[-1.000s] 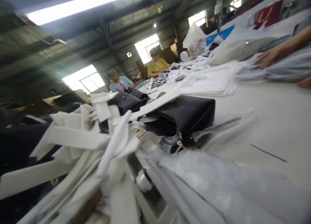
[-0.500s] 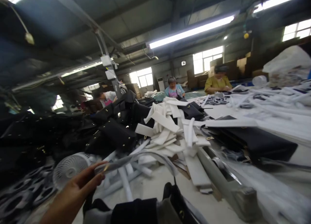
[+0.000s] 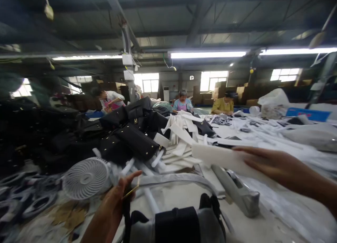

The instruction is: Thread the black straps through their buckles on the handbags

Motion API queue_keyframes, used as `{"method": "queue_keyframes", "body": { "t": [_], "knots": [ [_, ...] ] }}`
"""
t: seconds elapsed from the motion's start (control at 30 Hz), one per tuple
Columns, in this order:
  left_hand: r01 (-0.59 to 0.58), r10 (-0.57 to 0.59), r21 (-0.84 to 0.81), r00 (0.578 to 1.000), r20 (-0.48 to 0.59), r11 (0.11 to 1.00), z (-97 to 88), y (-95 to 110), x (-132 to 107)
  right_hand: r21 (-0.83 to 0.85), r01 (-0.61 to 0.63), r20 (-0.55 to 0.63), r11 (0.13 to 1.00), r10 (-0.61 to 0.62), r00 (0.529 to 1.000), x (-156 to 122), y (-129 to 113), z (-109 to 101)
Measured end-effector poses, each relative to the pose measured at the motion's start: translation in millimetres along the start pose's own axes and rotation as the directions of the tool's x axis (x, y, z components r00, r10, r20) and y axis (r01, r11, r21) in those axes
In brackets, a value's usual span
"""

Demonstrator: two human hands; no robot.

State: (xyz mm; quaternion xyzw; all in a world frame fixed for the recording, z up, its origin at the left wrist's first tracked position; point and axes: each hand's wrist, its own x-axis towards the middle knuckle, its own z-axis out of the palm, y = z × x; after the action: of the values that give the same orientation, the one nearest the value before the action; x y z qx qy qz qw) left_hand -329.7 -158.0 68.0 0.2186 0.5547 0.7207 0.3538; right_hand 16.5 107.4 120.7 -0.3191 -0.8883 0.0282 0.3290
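Observation:
My left hand (image 3: pixel 116 202) is at the lower left, fingers pinched on the thin gold end of a grey wrapped bag handle (image 3: pixel 173 179) that arches over a black bag (image 3: pixel 175 225) at the bottom edge. My right hand (image 3: pixel 265 164) reaches in from the right, gripping a flat white foam strip (image 3: pixel 216 156) that it carries over the table. Behind lies a heap of white foam strips (image 3: pixel 181 137) and black handbags (image 3: pixel 131 137).
A small white desk fan (image 3: pixel 85 178) lies at the left. A grey tape dispenser (image 3: pixel 237 192) sits right of centre. Three other people sit at the far end of the long table (image 3: pixel 263 229). White wrapped pieces cover the right side.
The camera has swung further left and levelled. My right hand has come into view holding a white foam strip. My left hand still holds the grey handle.

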Motion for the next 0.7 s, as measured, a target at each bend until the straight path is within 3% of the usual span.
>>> {"method": "queue_keyframes", "body": {
  "t": [0.03,0.07,0.17,0.23,0.33,0.5,0.7],
  "knots": [
    [-0.008,0.008,0.010,1.000,0.003,1.000,2.7,2,0,-0.006,-0.045,0.078,0.999,0.045,0.996,27,-8,3],
    [-0.014,0.014,0.016,1.000,0.010,1.000,4.9,3,0,-0.014,-0.067,0.073,0.998,0.068,0.995,50,-18,9],
    [-0.003,0.004,-0.005,0.998,0.055,1.000,7.6,6,2,0.048,0.079,-0.010,0.996,-0.079,0.997,81,-61,34],
    [0.022,-0.019,-0.032,0.997,0.079,0.999,7.1,5,3,0.194,0.250,0.063,0.949,-0.266,0.962,72,-97,51],
    [0.067,-0.061,-0.036,0.988,0.142,0.997,6.0,4,5,0.292,0.418,0.206,0.860,-0.483,0.851,43,-143,73],
    [0.029,-0.020,-0.037,0.972,0.233,0.999,3.7,0,7,0.120,0.539,0.285,0.834,-0.549,0.786,36,-180,92],
    [-0.005,0.014,-0.043,0.974,0.227,0.999,-10.2,-7,5,-0.011,0.693,0.400,0.721,-0.632,0.664,56,-216,74]
  ]
}}
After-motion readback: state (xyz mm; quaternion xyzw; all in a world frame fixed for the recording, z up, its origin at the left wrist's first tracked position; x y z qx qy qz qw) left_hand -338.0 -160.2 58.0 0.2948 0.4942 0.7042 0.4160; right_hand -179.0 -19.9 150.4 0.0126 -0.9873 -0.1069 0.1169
